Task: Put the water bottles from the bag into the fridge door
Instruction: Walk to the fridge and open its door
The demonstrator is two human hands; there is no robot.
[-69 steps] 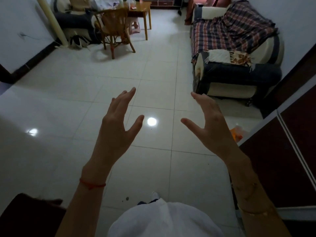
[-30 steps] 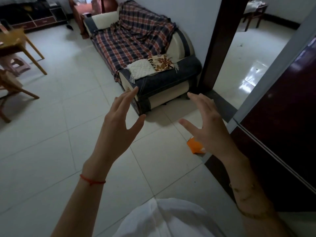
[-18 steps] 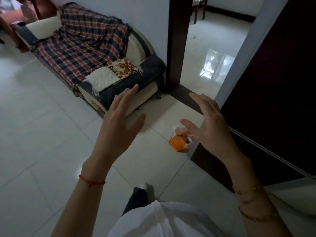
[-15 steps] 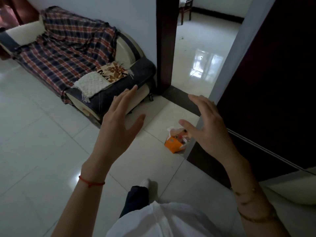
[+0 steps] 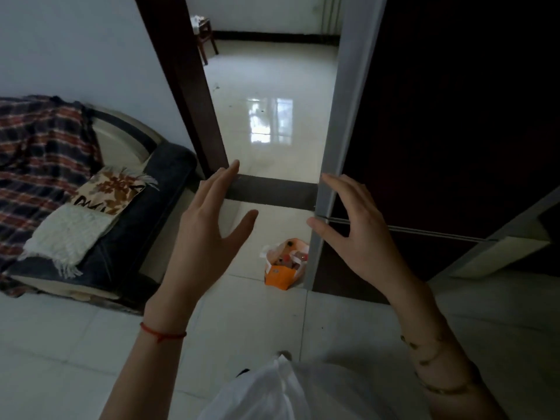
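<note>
2 hands up, both empty: left hand (image 5: 209, 237) and right hand (image 5: 360, 237) spread wide, palms facing, holding nothing, ready to reach. Bag (image 5: 283, 265) stands on the floor (image 5: 272, 313) against the fridge (image 5: 454, 116) front corner, by the doorway sill, handy for unloading. Contents too small to confirm as bottles. Fridge looks closed, so I'd open it first.
</note>
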